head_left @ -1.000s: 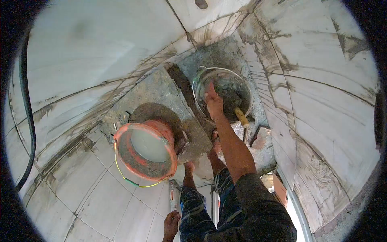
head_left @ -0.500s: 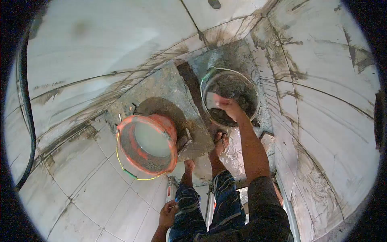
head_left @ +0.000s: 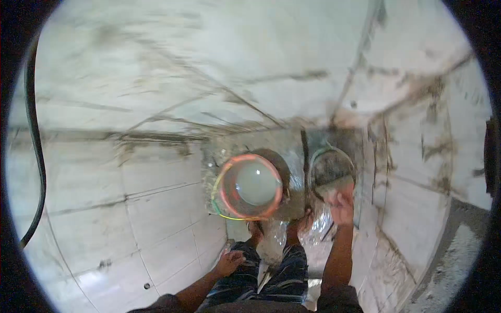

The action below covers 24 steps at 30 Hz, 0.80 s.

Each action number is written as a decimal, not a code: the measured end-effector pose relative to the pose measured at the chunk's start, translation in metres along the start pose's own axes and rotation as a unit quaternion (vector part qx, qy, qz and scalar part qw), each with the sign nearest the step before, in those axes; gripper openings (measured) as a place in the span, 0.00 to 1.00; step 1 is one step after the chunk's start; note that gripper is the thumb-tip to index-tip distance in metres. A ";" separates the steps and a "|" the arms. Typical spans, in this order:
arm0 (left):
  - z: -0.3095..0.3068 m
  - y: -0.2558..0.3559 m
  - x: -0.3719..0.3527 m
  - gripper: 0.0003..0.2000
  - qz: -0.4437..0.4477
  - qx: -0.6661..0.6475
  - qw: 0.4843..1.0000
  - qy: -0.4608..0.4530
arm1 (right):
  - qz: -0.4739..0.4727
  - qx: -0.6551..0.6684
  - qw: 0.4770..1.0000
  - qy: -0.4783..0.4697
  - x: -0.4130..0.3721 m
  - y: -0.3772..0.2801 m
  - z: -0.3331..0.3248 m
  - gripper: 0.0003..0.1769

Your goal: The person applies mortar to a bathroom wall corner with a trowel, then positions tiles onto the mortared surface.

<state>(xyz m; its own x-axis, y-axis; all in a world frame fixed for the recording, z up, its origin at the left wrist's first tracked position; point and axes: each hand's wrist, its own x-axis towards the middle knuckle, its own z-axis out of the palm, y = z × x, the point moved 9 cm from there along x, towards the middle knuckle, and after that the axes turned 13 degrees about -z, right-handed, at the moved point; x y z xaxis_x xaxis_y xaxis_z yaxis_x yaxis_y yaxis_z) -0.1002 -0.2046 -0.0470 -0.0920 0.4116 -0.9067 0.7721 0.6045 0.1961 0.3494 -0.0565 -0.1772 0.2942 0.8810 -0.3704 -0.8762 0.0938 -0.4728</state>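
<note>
My right hand (head_left: 342,206) is closed on a pale flat scraper (head_left: 338,187), whose wide edge is over the near side of a bucket. The bucket (head_left: 312,180) is round and holds dark grey wet mortar (head_left: 331,168). Low in front of my left thigh, my left hand (head_left: 229,262) hangs with loosely bent fingers and nothing visible in it. Left of the mortar bucket stands an orange bucket (head_left: 225,193) with cloudy water (head_left: 257,185) and a yellow wire handle. Motion blur softens the details of the scraper.
Both buckets stand on a stained concrete ledge (head_left: 289,211), split by a dark gap. Mortar-smeared white tiled walls (head_left: 167,172) close in on the left, front and right. A black hose (head_left: 35,141) hangs at far left. My feet (head_left: 302,221) are at the ledge's near edge.
My view has turned and lifted, showing more wall. My right hand has drawn back from inside the mortar bucket to its near rim, with the scraper. My left hand has come up slightly.
</note>
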 end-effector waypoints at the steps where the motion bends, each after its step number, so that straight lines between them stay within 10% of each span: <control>1: -0.011 0.005 -0.010 0.29 -0.013 -0.002 1.000 0.008 | 0.009 -0.003 0.999 0.038 -0.008 0.004 0.002 0.11; 7: -0.074 -0.064 0.025 0.33 0.099 -0.161 0.982 0.005 | -0.022 0.075 0.967 -0.244 -0.049 -0.016 0.240 0.17; 9: -0.107 -0.053 0.007 0.33 0.129 -0.191 0.973 0.000 | -0.047 -0.082 0.992 -0.079 -0.079 -0.019 0.319 0.20; 12: -0.184 -0.054 -0.040 0.33 0.068 -0.191 0.978 0.056 | -0.085 -0.110 0.987 -0.080 -0.108 0.006 0.410 0.21; 18: -0.247 -0.137 -0.056 0.25 0.171 -0.285 0.940 0.083 | -0.064 -0.123 0.971 -0.196 -0.166 0.088 0.573 0.23; 20: -0.280 -0.151 -0.114 0.27 0.060 -0.347 0.927 0.130 | -0.109 -0.155 0.961 -0.200 -0.180 0.104 0.633 0.20; 24: -0.257 -0.224 -0.063 0.26 0.130 -0.319 0.920 0.187 | -0.251 -0.271 0.888 -0.273 -0.188 0.095 0.752 0.17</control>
<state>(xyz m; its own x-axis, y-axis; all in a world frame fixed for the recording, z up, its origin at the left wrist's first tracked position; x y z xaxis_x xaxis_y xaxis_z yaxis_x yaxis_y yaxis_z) -0.4285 -0.1905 0.0618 -0.2595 0.7326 -0.6293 0.2826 0.6807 0.6759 -0.0761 0.1355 0.4490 0.2362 0.8990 0.3688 -0.3313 0.4313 -0.8392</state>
